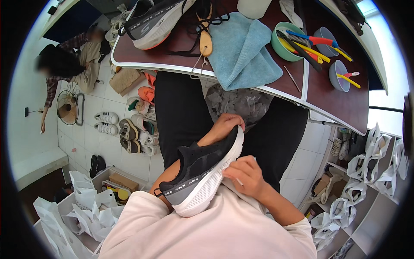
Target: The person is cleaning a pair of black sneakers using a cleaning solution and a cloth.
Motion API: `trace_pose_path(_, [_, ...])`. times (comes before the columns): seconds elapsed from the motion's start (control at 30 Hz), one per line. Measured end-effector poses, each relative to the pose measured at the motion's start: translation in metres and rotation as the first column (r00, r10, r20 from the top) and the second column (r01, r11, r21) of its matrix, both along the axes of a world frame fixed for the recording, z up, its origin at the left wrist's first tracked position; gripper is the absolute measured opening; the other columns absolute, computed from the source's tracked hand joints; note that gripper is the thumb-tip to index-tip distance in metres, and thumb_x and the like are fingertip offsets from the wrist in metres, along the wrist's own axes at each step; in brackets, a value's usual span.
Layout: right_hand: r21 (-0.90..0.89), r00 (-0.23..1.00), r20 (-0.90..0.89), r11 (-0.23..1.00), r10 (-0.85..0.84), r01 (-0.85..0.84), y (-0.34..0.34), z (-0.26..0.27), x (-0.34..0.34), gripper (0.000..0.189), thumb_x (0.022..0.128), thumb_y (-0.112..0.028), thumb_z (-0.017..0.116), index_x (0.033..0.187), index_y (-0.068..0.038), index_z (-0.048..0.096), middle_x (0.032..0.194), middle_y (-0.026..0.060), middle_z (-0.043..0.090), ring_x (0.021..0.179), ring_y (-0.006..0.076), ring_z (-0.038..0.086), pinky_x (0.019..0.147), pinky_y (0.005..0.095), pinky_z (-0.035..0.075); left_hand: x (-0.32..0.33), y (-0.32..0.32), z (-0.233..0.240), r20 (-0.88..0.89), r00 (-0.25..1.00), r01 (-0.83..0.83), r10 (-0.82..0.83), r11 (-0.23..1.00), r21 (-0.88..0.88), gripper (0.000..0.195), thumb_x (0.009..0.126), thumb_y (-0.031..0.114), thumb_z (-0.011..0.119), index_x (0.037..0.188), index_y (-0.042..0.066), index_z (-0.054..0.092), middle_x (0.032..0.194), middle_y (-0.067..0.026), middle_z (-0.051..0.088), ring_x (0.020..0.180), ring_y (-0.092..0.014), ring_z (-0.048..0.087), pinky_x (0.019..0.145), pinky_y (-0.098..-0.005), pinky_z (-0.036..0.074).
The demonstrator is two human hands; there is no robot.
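A black knit sneaker [202, 163] with a thick white textured midsole [207, 184] rests on its side against my lap and torso. My left hand [224, 126] grips its toe end, and the left forearm passes behind the shoe. Close to the midsole, my right hand [245, 174] has bent fingers pinched on a small white object [239, 182], perhaps a cotton swab; most of it is hidden. Whether it touches the midsole I cannot tell. Above my knees, a matching sneaker [158, 26], its laces loose, lies on the dark red table [336, 106].
On the table are a blue cloth [242, 51], a wooden-handled tool [205, 40], a thin swab [292, 78] and a green bowl [284, 53] of brushes. A lined bin [239, 100] stands between my legs. Shoes [106, 123] lie leftward, near a seated person [68, 61].
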State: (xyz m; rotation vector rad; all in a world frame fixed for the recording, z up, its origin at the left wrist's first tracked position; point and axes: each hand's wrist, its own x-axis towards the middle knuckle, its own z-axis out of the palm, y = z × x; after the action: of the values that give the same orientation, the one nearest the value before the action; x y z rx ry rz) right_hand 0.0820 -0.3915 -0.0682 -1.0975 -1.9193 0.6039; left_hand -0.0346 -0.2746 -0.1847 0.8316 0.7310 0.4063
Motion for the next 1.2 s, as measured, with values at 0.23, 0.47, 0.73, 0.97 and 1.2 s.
trace_pose_path(0.23, [-0.084,0.941,-0.028,0.938,-0.339,0.335,0.009,-0.024,0.011,0.012,0.076,0.002,0.069,0.086,-0.002,0.064,0.082,0.0096,0.062,0.075,0.0275,0.055,0.067,0.0351,0.045,0.003,0.001,0.001,-0.059,0.998,-0.006,0.012,0.995,0.102,0.027,0.083,0.019,0.051,0.072,0.0,0.067,0.068,-0.0057,0.064,0.065,-0.013,0.059,0.062,-0.0253,0.045])
trace_pose_path(0.47, [-0.209,0.983,-0.165,0.977,-0.085,0.049,-0.038,0.019,-0.031,0.019,0.072,0.003,0.072,0.088,-0.005,0.066,0.08,0.0072,0.062,0.072,0.0265,0.055,0.064,0.0332,0.045,0.002,0.0,0.01,-0.054,0.996,-0.067,0.067,0.998,-0.001,0.026,0.081,0.018,0.052,0.07,0.0,0.066,0.063,-0.0059,0.062,0.057,-0.014,0.058,0.056,-0.0273,0.044])
trace_pose_path(0.73, [-0.164,0.987,-0.12,0.983,-0.102,0.082,-0.016,0.012,-0.017,0.016,0.071,0.0,0.076,0.084,-0.005,0.069,0.081,0.0068,0.065,0.07,0.0235,0.056,0.063,0.032,0.044,0.001,0.0,0.009,-0.031,0.996,-0.082,0.087,0.986,0.144,0.026,0.082,0.018,0.052,0.069,-0.001,0.065,0.063,-0.0064,0.062,0.057,-0.015,0.058,0.056,-0.0268,0.044])
trace_pose_path(0.97, [-0.139,0.981,-0.196,0.99,-0.011,-0.016,-0.029,0.01,-0.019,0.023,0.068,0.003,0.076,0.089,-0.005,0.07,0.083,0.0076,0.067,0.069,0.0227,0.057,0.061,0.0299,0.045,-0.002,0.003,0.006,-0.006,0.996,-0.088,0.088,0.996,-0.021,0.026,0.082,0.017,0.051,0.07,-0.001,0.066,0.065,-0.0082,0.063,0.059,-0.016,0.06,0.057,-0.0271,0.045])
trace_pose_path(1.2, [-0.209,0.968,-0.213,0.974,-0.133,0.088,-0.037,0.007,-0.026,0.023,0.071,0.004,0.075,0.091,-0.006,0.07,0.081,0.0061,0.068,0.071,0.0217,0.057,0.062,0.0286,0.045,-0.003,0.002,0.007,0.024,0.996,-0.081,0.083,0.995,-0.06,0.027,0.083,0.018,0.051,0.071,-0.001,0.066,0.065,-0.0099,0.063,0.055,-0.019,0.062,0.054,-0.0289,0.046])
